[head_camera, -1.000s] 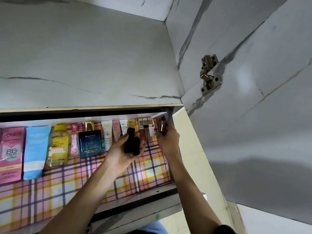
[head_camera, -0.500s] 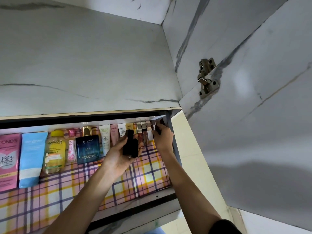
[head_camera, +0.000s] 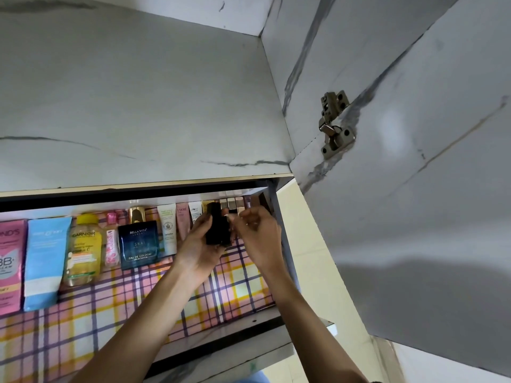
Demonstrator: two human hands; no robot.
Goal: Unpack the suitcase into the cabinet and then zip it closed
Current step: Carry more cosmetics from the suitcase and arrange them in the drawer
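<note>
Well, starting at the far left of the cabinet [head_camera: 138, 92] shelf, the pink cream box [head_camera: 9, 261] and the blue tube [head_camera: 44, 261] lean back against the rear wall. Next to them come the yellow bottle [head_camera: 83, 250], the little pink bottle [head_camera: 112, 244] and the blue cologne box [head_camera: 139, 244]. Everything faces label-out on the checked liner [head_camera: 83, 313], which I judge is so each item can be read at a glance. Past those, the white tube [head_camera: 168, 230] and the pink tube [head_camera: 182, 219] stand upright, since slim things take less room that way. The row of lipsticks [head_camera: 232, 203] fills the far right corner.

My left hand [head_camera: 199, 244] is raised in front of that row, its fingers wrapped round the black cases [head_camera: 217, 228]. It holds them up near the shelf so they are ready to be fed in one at a time. My right hand [head_camera: 260, 233] sits just beside them with its fingers curled. Whether it pinches anything, I cannot tell.

To the right, the door [head_camera: 414, 189] hangs open on its hinge [head_camera: 334, 125]. The suitcase is out of view, so zipping it comes later.
</note>
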